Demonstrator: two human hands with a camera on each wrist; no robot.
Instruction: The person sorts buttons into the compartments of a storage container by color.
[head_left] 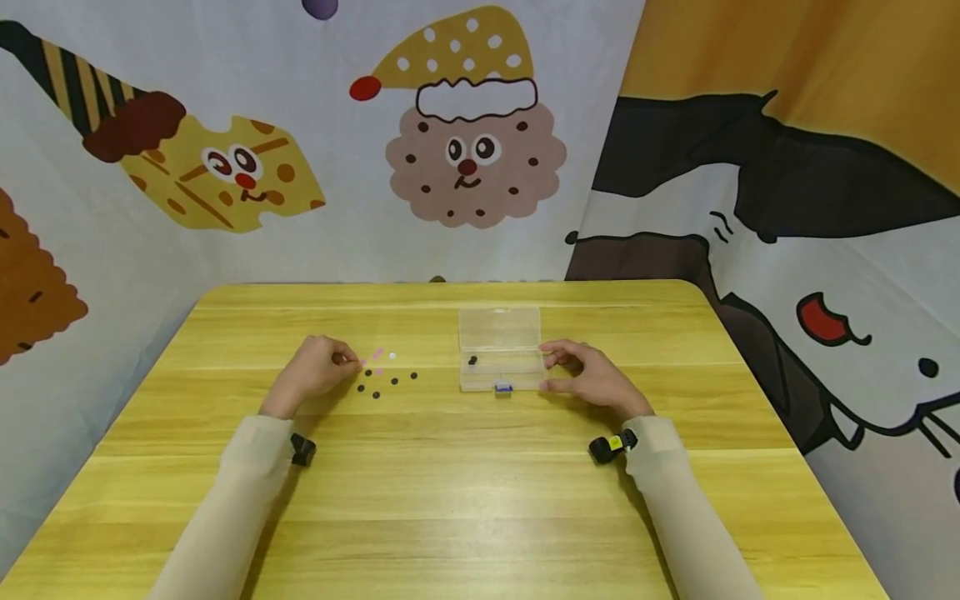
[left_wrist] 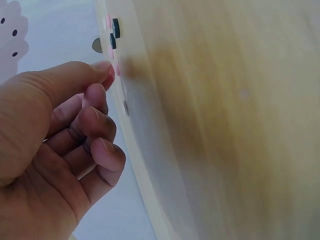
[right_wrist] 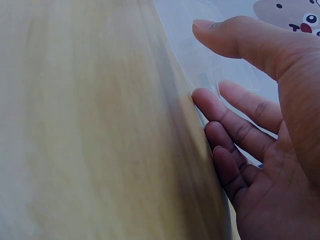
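In the head view my left hand (head_left: 318, 371) is at the left of a scatter of small flat pieces. Its thumb and index finger pinch a small pink piece (left_wrist: 111, 72), mostly covered by the fingertips. Beside it lie several black discs (head_left: 394, 381), a few pink pieces (head_left: 378, 353) and a white disc (head_left: 392, 356). A clear plastic box (head_left: 501, 381) stands with its lid raised, a blue-marked latch at its front and black pieces (head_left: 472, 360) inside. My right hand (head_left: 592, 375) rests at the box's right side, thumb and fingers spread apart and fingertips against its edge.
The wooden table (head_left: 450, 500) reaches back to a printed cloth (head_left: 300, 250) with cartoon figures. A black camera is strapped at each wrist. The box's raised lid (head_left: 499, 327) stands along its far side.
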